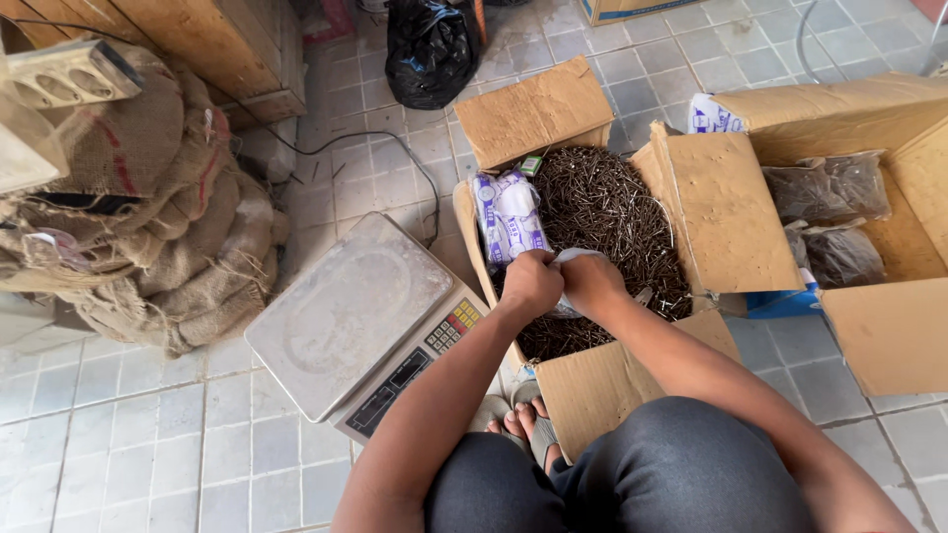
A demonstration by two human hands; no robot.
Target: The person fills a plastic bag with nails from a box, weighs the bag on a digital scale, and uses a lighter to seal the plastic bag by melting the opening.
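An open cardboard box (pixel 538 116) in front of me is filled with small dark nails (pixel 602 202). Over the nails, my left hand (pixel 530 283) and my right hand (pixel 591 283) are side by side, both gripping a small clear plastic bag (pixel 573 257) between them. A stack of white plastic bags with blue print (pixel 510 217) lies in the box's left part, just above my left hand. Most of the held bag is hidden by my fingers.
A grey digital weighing scale (pixel 346 311) stands on the tiled floor to the left. A second cardboard box (pixel 889 326) at the right holds filled bags of nails (pixel 834 188). Burlap sacks (pixel 168 217) pile up at the far left; a black bag (pixel 430 49) sits behind.
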